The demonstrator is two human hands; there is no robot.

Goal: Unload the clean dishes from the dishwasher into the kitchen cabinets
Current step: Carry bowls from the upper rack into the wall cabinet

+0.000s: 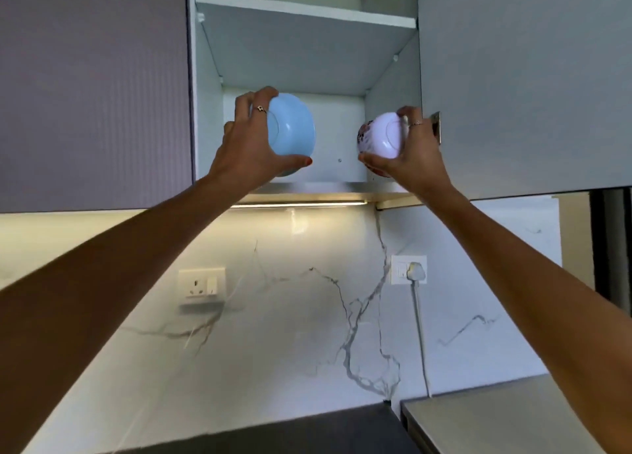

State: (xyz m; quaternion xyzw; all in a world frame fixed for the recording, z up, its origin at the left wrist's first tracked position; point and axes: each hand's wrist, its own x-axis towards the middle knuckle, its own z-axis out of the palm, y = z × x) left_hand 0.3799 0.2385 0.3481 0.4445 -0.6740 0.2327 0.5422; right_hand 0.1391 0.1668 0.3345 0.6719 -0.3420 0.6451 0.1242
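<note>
blue bowl (290,125): gripped in my left hand (249,139); patterned bowl (381,135): gripped in my right hand (410,156), both before the open cabinet (307,60).

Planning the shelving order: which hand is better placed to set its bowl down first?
Probably left: the left hand holds the blue bowl before the open shelf; the right hand sits beside the door.

1. The left hand (246,142) grips a blue bowl (290,129), its base turned towards the camera, thumb under the rim and fingers over the top.
2. The right hand (410,152) grips a white patterned bowl (381,135) the same way.
3. Behind both grips stands the open cabinet (307,60); its shelf (304,9) lies above them.
</note>
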